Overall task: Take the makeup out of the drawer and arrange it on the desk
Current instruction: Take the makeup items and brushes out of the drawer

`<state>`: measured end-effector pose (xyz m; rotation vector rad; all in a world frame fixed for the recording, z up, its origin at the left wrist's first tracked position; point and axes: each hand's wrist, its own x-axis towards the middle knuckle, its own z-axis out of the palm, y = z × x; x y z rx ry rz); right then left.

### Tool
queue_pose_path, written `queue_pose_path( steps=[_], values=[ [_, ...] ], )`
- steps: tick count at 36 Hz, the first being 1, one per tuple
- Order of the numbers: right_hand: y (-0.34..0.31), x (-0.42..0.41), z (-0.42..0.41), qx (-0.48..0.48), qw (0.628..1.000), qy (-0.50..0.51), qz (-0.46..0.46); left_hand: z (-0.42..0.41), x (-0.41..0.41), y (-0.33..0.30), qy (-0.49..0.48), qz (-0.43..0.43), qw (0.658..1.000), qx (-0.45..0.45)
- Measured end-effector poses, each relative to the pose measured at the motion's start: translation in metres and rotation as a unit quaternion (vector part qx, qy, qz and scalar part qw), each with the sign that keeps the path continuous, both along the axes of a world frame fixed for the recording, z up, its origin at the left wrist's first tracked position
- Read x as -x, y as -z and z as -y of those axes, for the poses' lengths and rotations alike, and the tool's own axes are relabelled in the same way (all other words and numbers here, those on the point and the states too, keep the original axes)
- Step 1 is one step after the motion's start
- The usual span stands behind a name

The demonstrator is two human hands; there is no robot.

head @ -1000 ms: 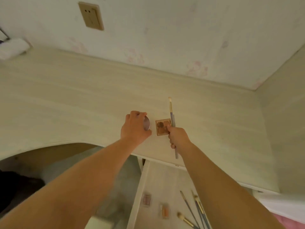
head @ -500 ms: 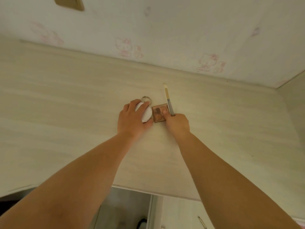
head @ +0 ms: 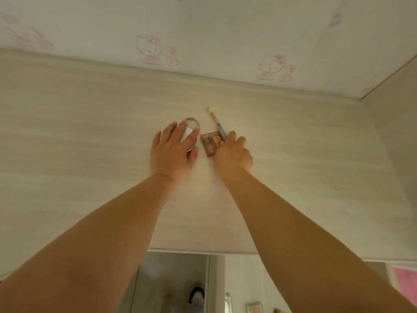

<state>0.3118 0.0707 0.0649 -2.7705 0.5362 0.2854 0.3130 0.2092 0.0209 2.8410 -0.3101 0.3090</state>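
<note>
On the pale wooden desk point(head: 90, 154) lie three makeup items side by side. My left hand point(head: 172, 150) rests on a round white compact point(head: 189, 132) with a silver rim, fingers spread over it. Right of it lies a small square brown eyeshadow palette point(head: 209, 144). My right hand point(head: 232, 154) covers the palette's right corner and pinches the grey handle of a makeup brush point(head: 217, 124), whose pale tip points toward the wall. The open drawer point(head: 239, 285) shows at the bottom edge, with a small palette point(head: 253, 308) inside.
A wall with pink cartoon cat wallpaper point(head: 158, 49) runs behind the desk. A side panel point(head: 397, 123) closes the desk on the right. Something pink point(head: 406, 283) lies at the lower right. Floor shows below the desk's front edge.
The view has tilted up and closer to the desk. Both hands slid the compact, palette and brush farther back toward the wall. The drawer has dropped mostly out of view.
</note>
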Motion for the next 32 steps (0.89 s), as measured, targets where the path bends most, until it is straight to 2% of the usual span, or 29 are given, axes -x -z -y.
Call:
queue_pose_path(
  steps=[7,14,17,21,28,32],
  values=[
    [0.007,0.006,0.008,0.086,0.994,-0.05,0.048,-0.001,-0.002,0.006,0.003,-0.011,1.0,0.025],
    [0.018,0.029,0.019,0.023,0.996,-0.038,0.08,0.0,-0.001,0.0,-0.001,-0.025,1.0,0.01],
    [0.019,0.034,0.025,0.03,0.995,-0.046,0.085,0.003,0.002,-0.005,-0.008,-0.019,0.999,-0.034],
    [0.017,0.03,0.027,0.046,0.994,-0.068,0.077,0.012,0.004,-0.014,0.04,-0.046,0.989,-0.134],
    [0.015,0.033,0.027,0.078,0.99,-0.101,0.056,0.015,0.004,-0.019,0.044,-0.074,0.983,-0.165],
    [0.009,0.036,0.031,0.048,0.992,-0.102,0.057,0.019,0.007,-0.026,0.066,-0.075,0.972,-0.211]
  ],
)
